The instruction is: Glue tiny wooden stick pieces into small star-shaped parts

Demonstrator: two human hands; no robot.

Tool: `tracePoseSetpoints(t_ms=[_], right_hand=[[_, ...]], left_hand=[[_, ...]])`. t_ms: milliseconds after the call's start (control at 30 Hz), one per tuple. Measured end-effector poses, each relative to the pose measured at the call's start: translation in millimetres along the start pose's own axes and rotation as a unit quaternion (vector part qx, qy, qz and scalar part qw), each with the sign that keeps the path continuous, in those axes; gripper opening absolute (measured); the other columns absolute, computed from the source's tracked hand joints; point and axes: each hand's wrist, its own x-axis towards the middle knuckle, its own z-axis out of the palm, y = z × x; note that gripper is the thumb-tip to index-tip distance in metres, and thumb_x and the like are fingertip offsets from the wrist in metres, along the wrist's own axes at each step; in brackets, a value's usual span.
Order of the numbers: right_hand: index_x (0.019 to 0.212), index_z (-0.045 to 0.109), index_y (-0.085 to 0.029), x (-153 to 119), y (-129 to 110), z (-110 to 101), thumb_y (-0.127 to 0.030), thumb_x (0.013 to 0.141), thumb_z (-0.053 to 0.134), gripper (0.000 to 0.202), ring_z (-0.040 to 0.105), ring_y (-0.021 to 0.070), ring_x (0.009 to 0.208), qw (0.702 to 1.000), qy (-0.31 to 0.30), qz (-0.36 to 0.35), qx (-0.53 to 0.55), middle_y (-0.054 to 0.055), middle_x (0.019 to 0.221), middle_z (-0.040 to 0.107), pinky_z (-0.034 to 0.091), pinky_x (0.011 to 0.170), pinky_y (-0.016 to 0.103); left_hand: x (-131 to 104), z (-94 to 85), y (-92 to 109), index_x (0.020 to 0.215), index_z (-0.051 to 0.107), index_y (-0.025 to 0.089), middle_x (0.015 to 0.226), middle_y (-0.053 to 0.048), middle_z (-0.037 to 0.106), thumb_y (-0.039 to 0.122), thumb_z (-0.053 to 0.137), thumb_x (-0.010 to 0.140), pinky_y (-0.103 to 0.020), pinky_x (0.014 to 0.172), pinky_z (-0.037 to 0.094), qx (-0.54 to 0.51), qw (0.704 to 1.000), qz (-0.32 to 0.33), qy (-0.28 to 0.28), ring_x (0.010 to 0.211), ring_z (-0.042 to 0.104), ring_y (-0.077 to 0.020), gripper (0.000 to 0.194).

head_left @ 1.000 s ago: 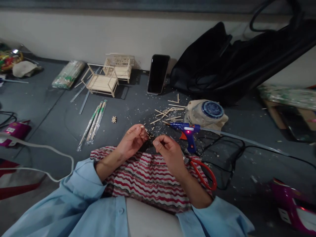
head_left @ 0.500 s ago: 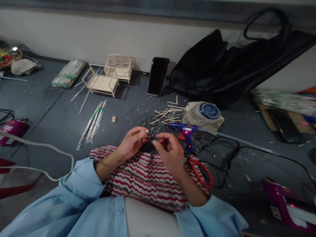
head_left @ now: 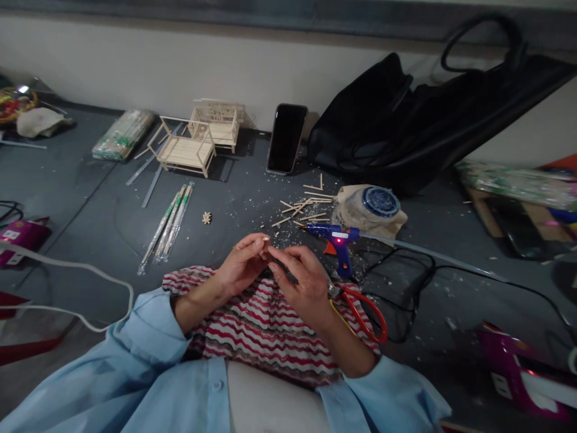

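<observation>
My left hand (head_left: pixel 243 261) is closed in a pinch on a small pale piece (head_left: pixel 266 239), probably a bit of wooden stick; its shape is too small to make out. Close beside it, my right hand (head_left: pixel 304 279) has index finger and thumb apart, the index tip reaching the left fingertips. Nothing shows between the right fingers. Just right of the hands lies a blue glue gun (head_left: pixel 336 234) with a lit red light. Red-handled scissors (head_left: pixel 367 313) rest by my right wrist. Cut wooden sticks (head_left: pixel 306 207) lie scattered beyond, and a small star-shaped cluster of wooden pieces (head_left: pixel 207 218) sits to the left.
Two miniature stick-built benches (head_left: pixel 187 150) stand at the back, near a propped phone (head_left: pixel 287 138) and a black bag (head_left: pixel 383 126). Wrapped sticks (head_left: pixel 169 225) lie left. A blue-lidded jar (head_left: pixel 381 202) sits on cloth; black cables (head_left: pixel 419 300) trail right.
My right hand has moved left, its index finger now at the left fingertips. My left hand stays nearly in place, still pinching the small piece.
</observation>
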Motion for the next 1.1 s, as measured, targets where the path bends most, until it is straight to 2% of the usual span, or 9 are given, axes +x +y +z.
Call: tracePoseSetpoints(t_ms=[167,400,567,733,1100], right_hand=[[0.125,0.066,-0.028,0.0,-0.3,-0.3,-0.024,0.095,0.057,0.032,0.063,0.0188,0.091,1.0,-0.005,-0.005,-0.003,0.006,0.099,0.063,0.055,0.084,0.034],[0.129,0.064,-0.029,-0.4,-0.4,0.9,-0.026,0.096,0.055,0.035,0.064,0.02,0.095,1.0,-0.02,0.003,0.002,0.007,0.105,0.064,0.055,0.085,0.036],[0.122,0.067,-0.028,0.0,-3.2,-2.3,-0.024,0.095,0.056,0.03,0.065,0.0199,0.091,1.0,0.01,0.004,0.017,0.007,0.1,0.067,0.056,0.082,0.036],[0.111,0.07,-0.024,0.1,-5.3,-5.8,-0.023,0.094,0.057,0.022,0.065,0.019,0.087,0.997,0.052,0.04,0.029,0.006,0.095,0.068,0.055,0.08,0.034],[0.113,0.07,-0.024,1.0,-4.1,-5.3,-0.023,0.094,0.057,0.023,0.065,0.0188,0.088,0.998,0.04,0.032,0.027,0.006,0.097,0.068,0.055,0.081,0.032]], left_hand=[[-1.0,1.3,-1.8,0.079,0.071,0.018,0.069,0.004,0.064,0.034,0.091,0.058,-0.02,0.062,0.045,-0.018,1.0,-0.013,0.004,0.061,0.054,-0.0064,0.033],[-2.8,-1.9,-6.9,0.082,0.07,0.019,0.071,0.003,0.063,0.034,0.088,0.063,-0.021,0.063,0.045,-0.015,1.0,-0.018,0.003,0.065,0.056,-0.0087,0.03],[-3.1,-0.1,-6.4,0.082,0.07,0.019,0.07,0.003,0.062,0.034,0.088,0.063,-0.022,0.065,0.045,-0.017,1.0,-0.021,-0.011,0.065,0.055,-0.0086,0.03],[-3.6,3.7,-4.6,0.077,0.07,0.017,0.063,0.004,0.058,0.035,0.088,0.062,-0.025,0.067,0.045,-0.002,1.0,-0.006,-0.026,0.063,0.052,-0.0086,0.03],[-3.7,1.9,-7.2,0.081,0.071,0.018,0.065,0.004,0.06,0.034,0.089,0.062,-0.025,0.068,0.044,0.0,1.0,-0.018,-0.023,0.062,0.052,-0.009,0.031]])
